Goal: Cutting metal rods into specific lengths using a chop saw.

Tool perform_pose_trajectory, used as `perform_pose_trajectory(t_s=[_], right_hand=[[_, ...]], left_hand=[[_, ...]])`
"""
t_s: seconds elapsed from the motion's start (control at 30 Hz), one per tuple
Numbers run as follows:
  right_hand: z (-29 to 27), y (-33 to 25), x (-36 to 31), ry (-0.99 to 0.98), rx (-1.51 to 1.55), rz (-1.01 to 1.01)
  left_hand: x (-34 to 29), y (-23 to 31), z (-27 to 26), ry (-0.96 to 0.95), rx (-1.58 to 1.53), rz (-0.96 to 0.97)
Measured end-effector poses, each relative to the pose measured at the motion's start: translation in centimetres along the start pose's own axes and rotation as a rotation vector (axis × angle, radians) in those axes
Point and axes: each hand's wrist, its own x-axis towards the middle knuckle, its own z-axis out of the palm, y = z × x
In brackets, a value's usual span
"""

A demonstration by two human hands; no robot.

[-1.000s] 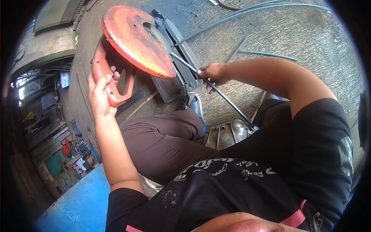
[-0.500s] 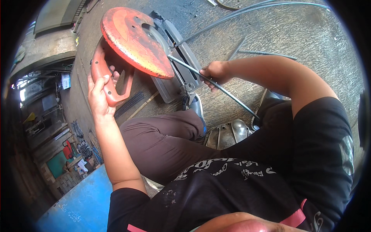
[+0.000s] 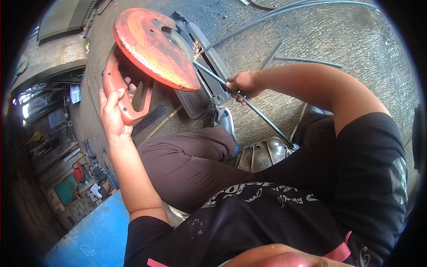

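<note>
Chop saw (image 3: 195, 75) sits on the concrete floor (image 3: 338, 40), orange blade guard (image 3: 151, 46) lowered over the vise. Left hand (image 3: 112, 111) is wrapped around the orange handle (image 3: 121, 95). Right hand (image 3: 242, 83) grips a thin steel rod (image 3: 262, 116) beside the vise; sparks apparently show at the blade.

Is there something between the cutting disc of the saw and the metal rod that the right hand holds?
Nothing visible. The rod lies across the saw base and runs straight under the orange guard, where sparks already show. The right hand grips it outside the guard; the left hand holds the handle.
</note>
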Motion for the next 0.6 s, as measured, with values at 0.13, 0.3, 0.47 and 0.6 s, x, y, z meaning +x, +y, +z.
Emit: perform_pose_trajectory(t_s=[0.13,0.3,0.47,0.6], right_hand=[[-0.09,-0.03,0.3,0.004,-0.024,0.0],[-0.03,-0.05,0.63,0.042,-0.023,0.014],[0.06,-0.24,0.58,0.042,-0.026,0.014],[0.11,-0.4,0.43,0.052,-0.026,0.023]], left_hand=[[-0.06,0.03,0.01,-0.008,0.002,0.011],[-0.2,0.13,0.21,-0.003,0.022,0.017],[-0.19,0.15,0.21,-0.009,0.028,0.013],[-0.14,0.06,0.11,-0.007,0.023,0.024]])
